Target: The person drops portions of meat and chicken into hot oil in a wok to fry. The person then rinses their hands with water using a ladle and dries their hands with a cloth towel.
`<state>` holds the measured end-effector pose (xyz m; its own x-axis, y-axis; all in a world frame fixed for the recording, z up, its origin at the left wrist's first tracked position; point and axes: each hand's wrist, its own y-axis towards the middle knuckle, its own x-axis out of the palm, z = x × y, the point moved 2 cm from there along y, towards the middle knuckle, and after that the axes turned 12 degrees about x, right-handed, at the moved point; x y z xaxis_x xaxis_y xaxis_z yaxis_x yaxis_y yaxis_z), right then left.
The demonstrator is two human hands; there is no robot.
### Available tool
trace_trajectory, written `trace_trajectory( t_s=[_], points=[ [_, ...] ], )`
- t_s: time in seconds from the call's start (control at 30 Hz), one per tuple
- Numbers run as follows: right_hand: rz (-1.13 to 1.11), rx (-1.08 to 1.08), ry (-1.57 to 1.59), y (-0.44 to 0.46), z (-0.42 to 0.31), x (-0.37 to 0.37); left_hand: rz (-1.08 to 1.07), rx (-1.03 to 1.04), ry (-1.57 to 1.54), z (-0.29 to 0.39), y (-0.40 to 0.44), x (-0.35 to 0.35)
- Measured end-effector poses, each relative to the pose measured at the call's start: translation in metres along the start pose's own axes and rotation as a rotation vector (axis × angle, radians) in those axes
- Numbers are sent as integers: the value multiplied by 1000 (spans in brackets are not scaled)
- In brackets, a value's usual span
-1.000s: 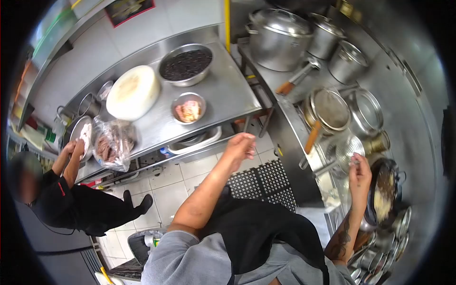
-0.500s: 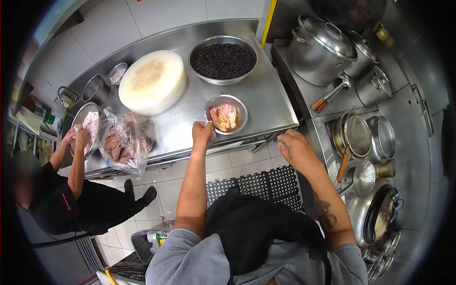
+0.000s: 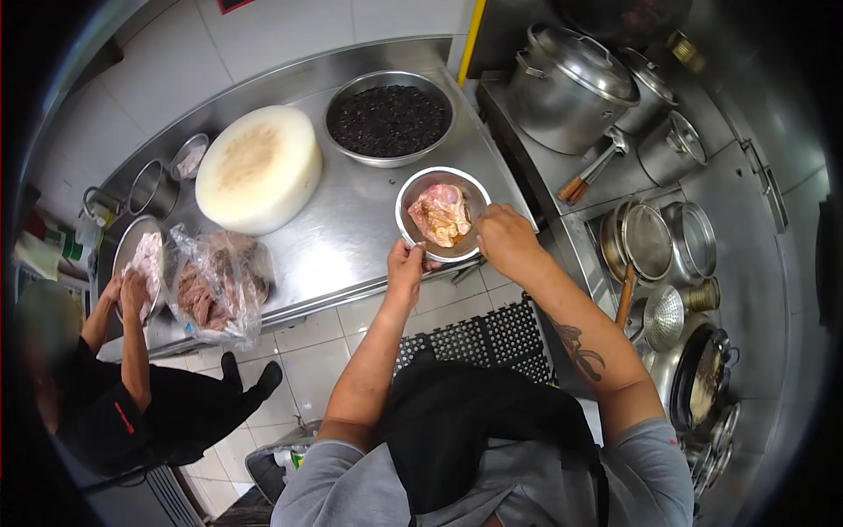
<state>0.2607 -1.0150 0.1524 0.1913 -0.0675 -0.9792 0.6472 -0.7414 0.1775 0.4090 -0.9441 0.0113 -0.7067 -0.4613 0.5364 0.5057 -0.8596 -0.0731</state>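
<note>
A small steel bowl (image 3: 407, 189) holds pieces of pale pink raw meat (image 3: 439, 213) with some brown liquid. My left hand (image 3: 408, 268) grips the bowl's near left rim, thumb on top and fingers underneath. At the bowl's right rim is my right hand (image 3: 507, 239), its fingers curled together; what they hold, if anything, is hidden. Behind the bowl stands a large steel basin (image 3: 391, 162) of dark beans or grains in liquid. A thick round white block (image 3: 259, 169) lies to the left on the steel table (image 3: 338, 237).
At the left a co-worker in black (image 3: 132, 395) has both hands in a bowl of pale meat (image 3: 145, 263). A clear bag of brown meat (image 3: 215, 285) lies beside it. On the right are lidded pots (image 3: 571, 88), strainers (image 3: 648, 243) and a black pan (image 3: 698, 378).
Both my hands have come to the small bowl, and my left hand has taken hold of its rim. The bowl has shifted toward the table's right end.
</note>
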Motion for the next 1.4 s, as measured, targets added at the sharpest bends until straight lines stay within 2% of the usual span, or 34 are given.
trace_trajectory(
  t_s=[0.17,0.3,0.57,0.8,1.1,1.4],
  points=[
    [-25,116,-122,-18,28,-21,-191,30,-29,-5,-17,60],
    [-87,333,-170,-57,64,-50,-345,5,-39,-11,-40,114],
    [-70,707,-246,-190,141,-98,-599,-155,-100,-47,-138,233],
    [-225,957,-435,-330,188,-123,-757,-336,-105,-99,-255,303],
    [-323,1119,-490,-479,216,-147,-897,-514,-72,-160,-375,353],
    [-313,1231,-629,-532,240,-142,-968,-651,-33,-176,-411,379]
  ],
)
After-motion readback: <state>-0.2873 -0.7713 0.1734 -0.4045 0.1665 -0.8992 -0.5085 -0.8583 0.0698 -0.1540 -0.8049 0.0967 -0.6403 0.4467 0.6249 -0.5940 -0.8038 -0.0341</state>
